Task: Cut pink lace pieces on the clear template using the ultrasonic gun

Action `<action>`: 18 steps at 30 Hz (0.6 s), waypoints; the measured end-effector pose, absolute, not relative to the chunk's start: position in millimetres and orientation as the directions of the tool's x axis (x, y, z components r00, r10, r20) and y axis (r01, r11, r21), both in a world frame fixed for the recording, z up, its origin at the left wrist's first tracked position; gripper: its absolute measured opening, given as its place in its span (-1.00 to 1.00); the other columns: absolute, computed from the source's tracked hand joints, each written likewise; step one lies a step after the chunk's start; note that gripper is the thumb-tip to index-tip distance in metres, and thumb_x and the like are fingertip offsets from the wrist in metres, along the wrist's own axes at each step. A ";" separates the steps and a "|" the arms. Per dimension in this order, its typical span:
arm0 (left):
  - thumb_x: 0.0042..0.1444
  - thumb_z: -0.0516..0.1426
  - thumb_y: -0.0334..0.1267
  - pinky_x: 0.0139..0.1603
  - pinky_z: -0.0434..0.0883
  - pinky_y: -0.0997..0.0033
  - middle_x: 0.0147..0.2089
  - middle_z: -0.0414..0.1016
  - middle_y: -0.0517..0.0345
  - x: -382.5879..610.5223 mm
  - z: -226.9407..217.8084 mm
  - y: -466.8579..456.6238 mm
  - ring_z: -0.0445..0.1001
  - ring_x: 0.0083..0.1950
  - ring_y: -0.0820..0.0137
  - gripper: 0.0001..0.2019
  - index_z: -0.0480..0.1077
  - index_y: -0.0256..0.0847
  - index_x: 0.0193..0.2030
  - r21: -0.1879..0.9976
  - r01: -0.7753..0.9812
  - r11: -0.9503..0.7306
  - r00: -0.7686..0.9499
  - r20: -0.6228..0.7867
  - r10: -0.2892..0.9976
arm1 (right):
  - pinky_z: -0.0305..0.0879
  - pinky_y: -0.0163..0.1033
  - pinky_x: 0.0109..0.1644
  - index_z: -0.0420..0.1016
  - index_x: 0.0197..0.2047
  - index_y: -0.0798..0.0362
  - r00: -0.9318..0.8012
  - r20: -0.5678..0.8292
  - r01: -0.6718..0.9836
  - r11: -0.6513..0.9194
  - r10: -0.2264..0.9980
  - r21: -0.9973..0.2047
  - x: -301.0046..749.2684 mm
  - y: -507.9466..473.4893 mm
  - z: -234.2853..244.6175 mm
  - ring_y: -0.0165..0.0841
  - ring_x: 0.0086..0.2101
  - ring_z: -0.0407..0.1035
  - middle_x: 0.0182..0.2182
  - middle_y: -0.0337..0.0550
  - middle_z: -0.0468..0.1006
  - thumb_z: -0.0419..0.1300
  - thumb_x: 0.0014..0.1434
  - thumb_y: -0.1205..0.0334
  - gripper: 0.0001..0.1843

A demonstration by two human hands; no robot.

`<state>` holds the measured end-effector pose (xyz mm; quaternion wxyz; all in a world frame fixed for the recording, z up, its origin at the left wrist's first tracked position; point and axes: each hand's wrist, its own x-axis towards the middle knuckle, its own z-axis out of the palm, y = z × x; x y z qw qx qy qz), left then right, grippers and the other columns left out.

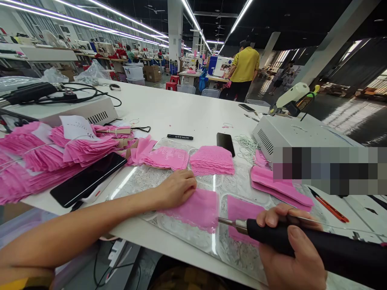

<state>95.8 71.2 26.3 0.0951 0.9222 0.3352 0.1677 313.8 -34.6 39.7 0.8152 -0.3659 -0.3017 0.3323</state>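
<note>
My left hand (177, 187) rests with curled fingers on the top edge of a pink lace piece (196, 208) lying on a clear plate (169, 229) at the table's near edge. My right hand (292, 249) is wrapped round the black handle of a cutting tool (317, 243). Its metal tip (225, 220) touches the lace piece's right edge. A second pink piece (242, 211) lies just right of the tip.
Pink lace stacks (211, 161) lie beyond my hands, and bundles (45, 157) pile up at left by a tablet (87, 179). A phone (225, 143), a marker (179, 137) and two white machine boxes (284, 133) stand on the table. A person in yellow (243, 70) stands far behind.
</note>
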 end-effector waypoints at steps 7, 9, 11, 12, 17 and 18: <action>0.23 0.03 -0.41 -0.18 0.28 0.31 -0.25 0.41 0.06 91.2 24.1 67.4 0.36 -0.23 0.32 -0.82 0.36 -0.26 -0.40 0.158 0.615 -0.772 0.733 0.246 0.634 | 0.35 -0.28 -0.51 0.43 -0.34 0.03 0.569 0.219 -0.372 0.485 0.793 -0.792 312.2 -33.0 39.3 -0.48 -0.52 0.28 -0.40 -0.27 0.36 0.21 -0.05 0.33 -0.87; 0.25 0.00 -0.41 -0.18 0.28 0.28 -0.25 0.42 0.04 91.1 24.0 66.7 0.35 -0.23 0.29 -0.80 0.36 -0.26 -0.40 0.128 0.613 -0.780 0.740 0.252 0.623 | 0.34 -0.30 -0.52 0.43 -0.35 0.03 0.562 0.202 -0.395 0.475 0.802 -0.786 313.3 -32.5 40.0 -0.49 -0.53 0.28 -0.41 -0.27 0.36 0.23 -0.06 0.32 -0.87; 0.25 -0.01 -0.42 -0.18 0.28 0.27 -0.25 0.43 0.02 90.9 25.0 66.1 0.35 -0.23 0.29 -0.78 0.37 -0.27 -0.39 0.108 0.607 -0.787 0.747 0.262 0.611 | 0.33 -0.31 -0.52 0.43 -0.35 0.04 0.555 0.194 -0.408 0.468 0.809 -0.784 314.1 -32.2 40.9 -0.49 -0.53 0.29 -0.41 -0.27 0.37 0.24 -0.06 0.30 -0.87; 0.26 -0.02 -0.42 -0.17 0.29 0.26 -0.25 0.43 0.01 90.7 26.1 65.7 0.36 -0.23 0.29 -0.78 0.37 -0.27 -0.38 0.103 0.602 -0.792 0.750 0.268 0.605 | 0.33 -0.31 -0.51 0.43 -0.34 0.04 0.552 0.195 -0.409 0.468 0.810 -0.784 314.2 -32.2 41.4 -0.49 -0.53 0.29 -0.41 -0.27 0.37 0.23 -0.05 0.29 -0.87; 0.31 -0.05 -0.38 0.01 0.33 0.23 -0.06 0.50 -0.01 88.7 33.1 60.0 0.42 -0.05 0.28 -0.76 0.44 -0.26 -0.18 0.129 0.453 -0.882 0.830 0.299 0.470 | 0.33 -0.28 -0.50 0.43 -0.31 0.03 0.532 0.223 -0.385 0.468 0.817 -0.796 314.3 -33.3 41.4 -0.48 -0.52 0.29 -0.39 -0.24 0.36 0.21 -0.01 0.29 -0.87; 0.32 -0.06 -0.37 0.08 0.32 0.23 0.02 0.49 -0.01 88.0 33.8 57.8 0.41 0.04 0.27 -0.75 0.45 -0.24 -0.11 0.152 0.376 -0.914 0.864 0.299 0.405 | 0.33 -0.28 -0.51 0.42 -0.31 0.04 0.532 0.224 -0.379 0.467 0.816 -0.799 314.7 -33.8 41.0 -0.48 -0.52 0.28 -0.38 -0.24 0.36 0.20 -0.01 0.29 -0.87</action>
